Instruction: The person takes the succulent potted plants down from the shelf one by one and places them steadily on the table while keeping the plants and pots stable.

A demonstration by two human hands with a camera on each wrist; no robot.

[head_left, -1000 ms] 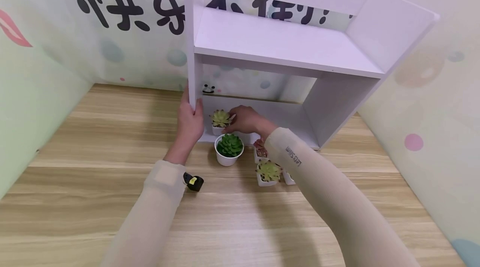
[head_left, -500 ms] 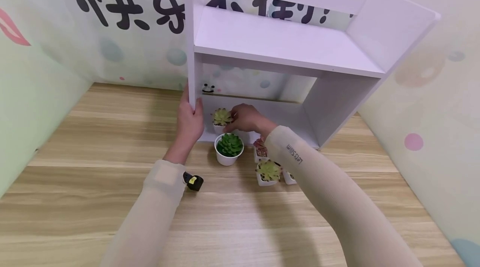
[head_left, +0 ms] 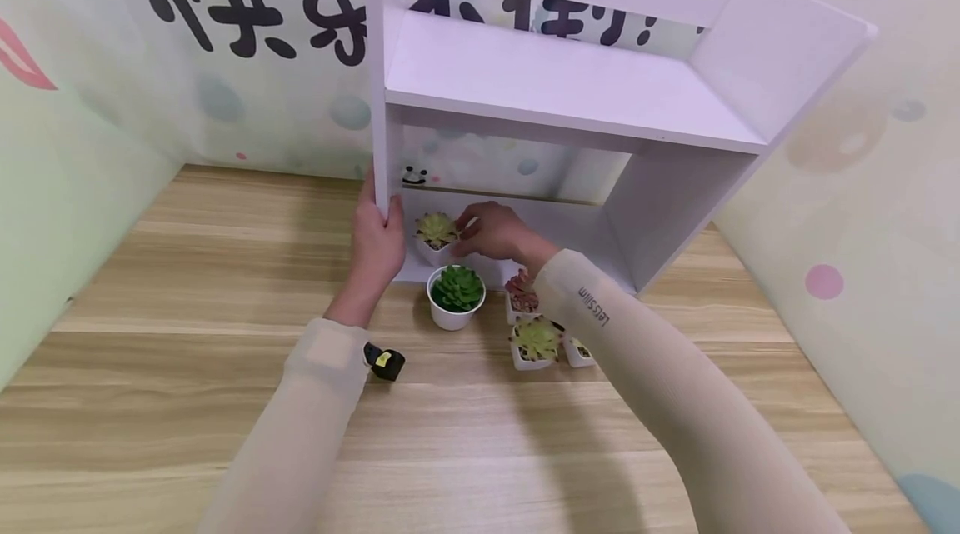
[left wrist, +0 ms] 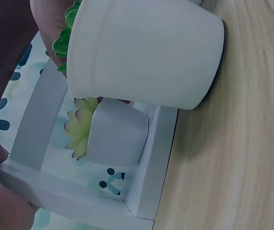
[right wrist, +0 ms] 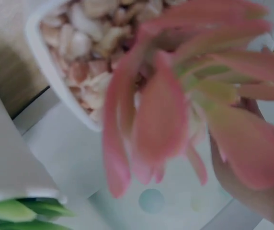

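My left hand (head_left: 378,238) grips the front edge of the white shelf unit's (head_left: 381,117) left side panel, thumb on the inner side. On its bottom board stands a small white pot with a pale green, pink-tipped succulent (head_left: 437,232). Close against that pot's right side is my right hand (head_left: 495,232), fingers bent and thumb apart from them; contact is hard to make out. In front of the shelf stands a round white pot with a dark green succulent (head_left: 456,291), large in the left wrist view (left wrist: 146,52).
Right of the round pot are a pink succulent (head_left: 522,292), another pale green one (head_left: 537,340) and a partly covered white pot (head_left: 579,353). All stand on the wooden table (head_left: 420,451). Patterned walls (head_left: 247,101) enclose the table's back and sides.
The pale succulent's pot has shifted slightly left and turned, so a corner faces forward. My right hand's thumb has drawn back from the pot's front. The left hand keeps its hold.
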